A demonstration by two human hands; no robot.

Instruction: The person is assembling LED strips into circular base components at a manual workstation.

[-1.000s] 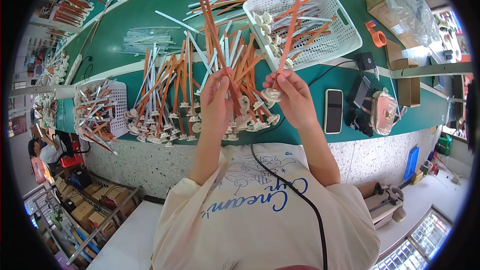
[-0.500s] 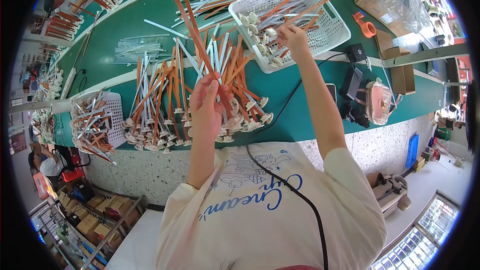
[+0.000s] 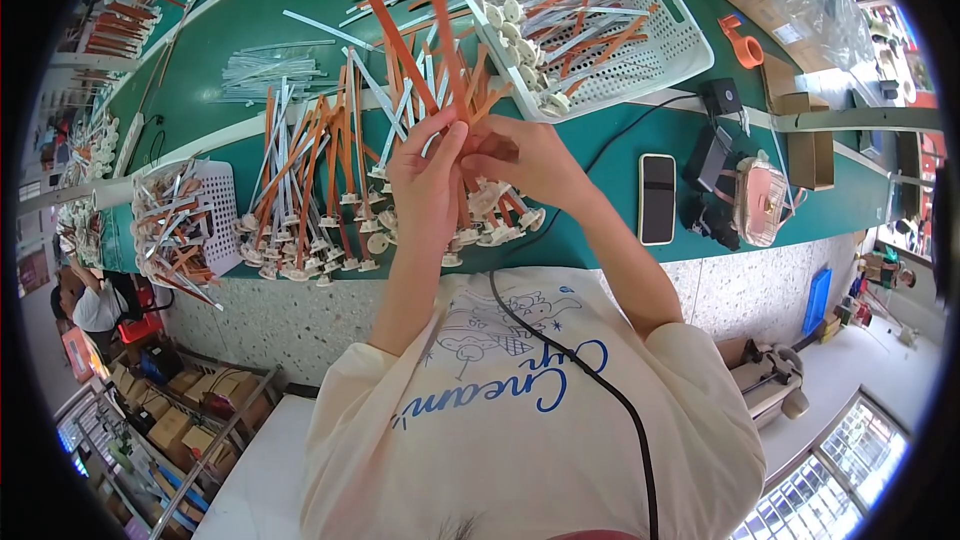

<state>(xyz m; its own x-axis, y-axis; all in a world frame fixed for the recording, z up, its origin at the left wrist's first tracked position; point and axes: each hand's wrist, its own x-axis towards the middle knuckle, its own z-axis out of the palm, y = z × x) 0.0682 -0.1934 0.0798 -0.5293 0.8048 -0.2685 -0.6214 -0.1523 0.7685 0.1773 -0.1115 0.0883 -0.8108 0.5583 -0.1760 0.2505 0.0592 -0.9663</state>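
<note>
My left hand (image 3: 428, 160) is closed on two long flat orange strips (image 3: 388, 25) that stick up and away from me, spread apart toward their far ends. Right beside it, my right hand (image 3: 525, 160) is closed, thumb and fingers curled in against the strips. What those fingertips hold is hidden. Under and left of my hands lies a pile of orange and silvery strips (image 3: 310, 155) with cream-coloured round end pieces (image 3: 300, 265) toward the table's near edge. Beyond my right hand stands a white perforated basket (image 3: 685, 50) with more such strips inside.
Loose pale strips (image 3: 265, 75) lie at the far left of the green table (image 3: 210, 45). A second white basket (image 3: 222, 210) of strips sits at the left. To the right are a phone (image 3: 657, 198), a small pink bag (image 3: 760, 205), an orange tape dispenser (image 3: 742, 43) and a black cable (image 3: 605, 152).
My right hand has come back from the white basket to my left hand. The left hand still holds orange strips, whose far ends now stand apart. The phone is now uncovered.
</note>
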